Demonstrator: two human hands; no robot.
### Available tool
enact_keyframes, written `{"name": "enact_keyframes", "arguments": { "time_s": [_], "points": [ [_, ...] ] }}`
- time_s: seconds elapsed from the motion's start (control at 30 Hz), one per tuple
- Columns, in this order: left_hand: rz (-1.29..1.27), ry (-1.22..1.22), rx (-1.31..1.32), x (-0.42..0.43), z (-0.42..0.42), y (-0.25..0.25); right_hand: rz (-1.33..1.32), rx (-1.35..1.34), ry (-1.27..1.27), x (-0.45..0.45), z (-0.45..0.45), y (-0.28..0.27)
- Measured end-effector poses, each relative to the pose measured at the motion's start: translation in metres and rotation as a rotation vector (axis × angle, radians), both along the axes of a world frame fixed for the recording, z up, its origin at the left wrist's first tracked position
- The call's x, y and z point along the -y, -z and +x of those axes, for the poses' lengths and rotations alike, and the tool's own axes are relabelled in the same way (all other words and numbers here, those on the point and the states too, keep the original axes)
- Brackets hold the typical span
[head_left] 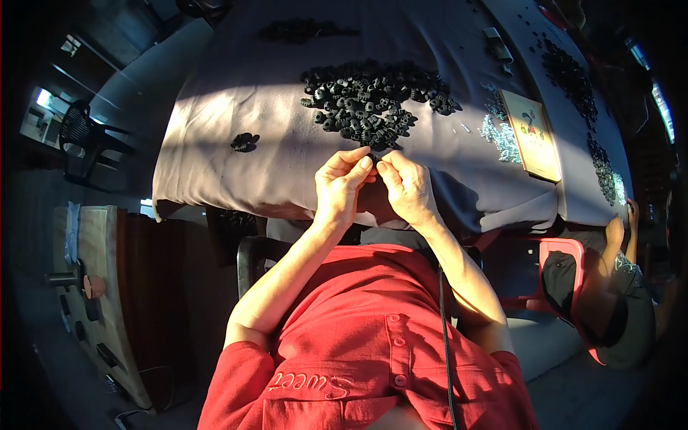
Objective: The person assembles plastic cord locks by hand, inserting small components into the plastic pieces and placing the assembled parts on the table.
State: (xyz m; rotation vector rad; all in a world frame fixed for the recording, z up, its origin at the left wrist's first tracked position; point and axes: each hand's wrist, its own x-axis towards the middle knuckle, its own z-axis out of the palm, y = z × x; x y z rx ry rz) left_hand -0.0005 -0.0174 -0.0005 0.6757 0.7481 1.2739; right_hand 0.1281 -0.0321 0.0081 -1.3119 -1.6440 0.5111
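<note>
The worktop cloth (222, 172) is matt and softly creased. The small black pieces (365, 104) have a ridged, dull plastic look. The booklet (536, 147) has a smooth paper cover; silvery bits (501, 141) gleam like metal, though too tiny for certainty.

Hard sunlight lit the left hand (337, 190) and right hand (410, 190); just beyond their grip, shadow bands crossed the tablecloth (215, 168). Farthest from the grip, wide-lens distortion bent the dim edges.

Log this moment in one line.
left hand: pinching black piece | right hand: pinching same piece | black pile: on cloth, beyond hands
</note>
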Motion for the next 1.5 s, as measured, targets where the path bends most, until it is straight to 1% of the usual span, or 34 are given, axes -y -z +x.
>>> {"name": "enact_keyframes", "arguments": {
  "time_s": [0.07,0.17,0.3,0.4,0.53,0.63,0.73,0.83,0.87,0.97,1.07,1.2,1.23,1.3,1.4,1.47,1.5],
  "points": [
    [0.053,-0.026,-0.072,0.002,0.000,0.002,0.002,0.006,-0.007,-0.001,0.000,0.001],
    [0.038,-0.007,-0.049,0.000,-0.001,0.001,-0.020,-0.016,-0.027,0.000,0.001,0.002],
    [-0.045,0.057,0.088,-0.005,-0.005,-0.003,-0.079,-0.067,-0.053,-0.001,0.002,0.002],
    [-0.045,0.137,0.117,-0.010,-0.010,0.003,-0.114,-0.071,-0.073,0.002,0.002,-0.001],
    [-0.045,0.135,0.099,-0.012,-0.012,0.003,-0.121,-0.084,-0.072,0.003,0.003,-0.004],
    [-0.076,0.134,0.102,-0.012,-0.013,-0.001,-0.056,-0.167,-0.081,0.003,0.002,-0.003],
    [-0.073,0.177,0.102,-0.014,-0.015,0.000,-0.148,-0.194,-0.109,0.002,0.008,-0.007],
    [-0.044,0.217,0.077,-0.013,-0.014,-0.001,-0.066,-0.156,-0.210,-0.001,0.012,-0.011],
    [-0.042,0.221,0.051,-0.009,-0.012,-0.006,-0.053,-0.086,-0.266,-0.002,0.014,-0.010],
    [-0.048,0.268,0.005,-0.008,-0.011,-0.008,-0.059,-0.145,-0.326,-0.003,0.015,-0.004],
    [-0.064,0.300,0.031,-0.010,-0.012,-0.009,-0.223,-0.368,-0.448,-0.001,0.018,-0.017],
    [-0.085,0.322,0.087,-0.012,-0.014,-0.008,-0.100,-0.352,-0.435,-0.005,0.015,-0.006],
    [-0.091,0.339,0.110,-0.011,-0.014,-0.008,-0.132,-0.433,-0.440,-0.003,0.013,-0.009],
    [-0.102,0.358,0.087,-0.011,-0.014,-0.009,-0.131,-0.453,-0.431,-0.005,0.014,-0.002],
    [-0.091,0.431,0.061,-0.013,-0.017,-0.009,-0.073,-0.351,-0.382,-0.006,0.014,-0.001],
    [-0.090,0.420,0.068,-0.013,-0.017,-0.007,-0.012,-0.271,-0.352,-0.007,0.014,-0.002],
    [-0.090,0.419,0.071,-0.013,-0.017,-0.007,-0.022,-0.281,-0.350,-0.007,0.013,-0.001]
  ]
}}
